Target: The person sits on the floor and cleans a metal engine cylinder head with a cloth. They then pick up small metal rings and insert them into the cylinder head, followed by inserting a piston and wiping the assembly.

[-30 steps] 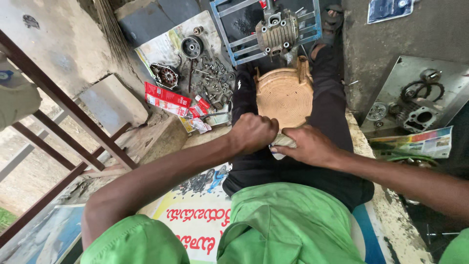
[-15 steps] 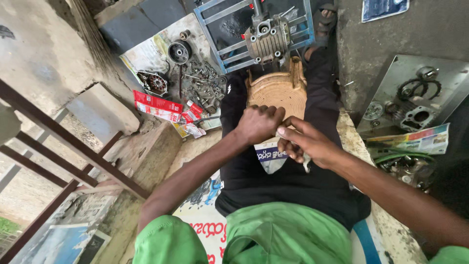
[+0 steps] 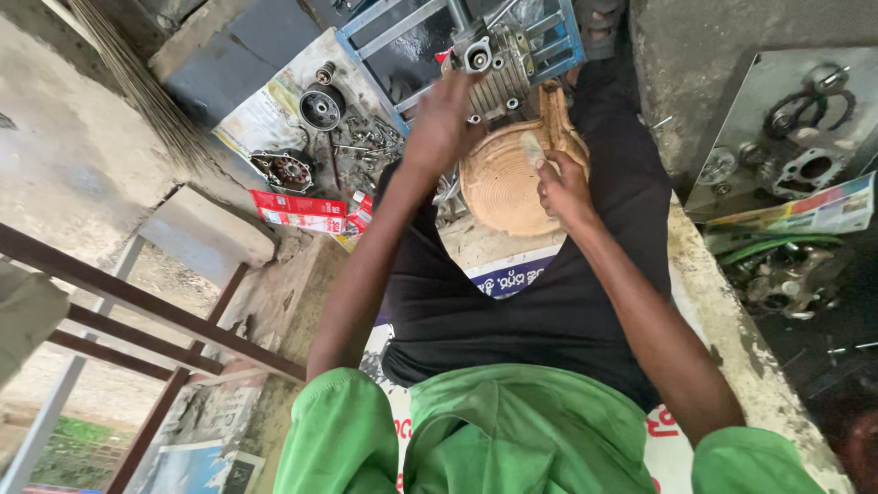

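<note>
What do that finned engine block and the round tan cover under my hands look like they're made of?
The finned engine block looks like cast aluminium: dull grey, matte, with thin cooling fins. The round tan cover could be painted metal or plastic; its ribbed, dusty, dull surface leaves that open. The left hand touches the block; the right hand rests on the cover.

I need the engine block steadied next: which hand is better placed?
Probably the left hand: it already rests on the engine block. The right hand presses a rag on the tan cover.
</note>
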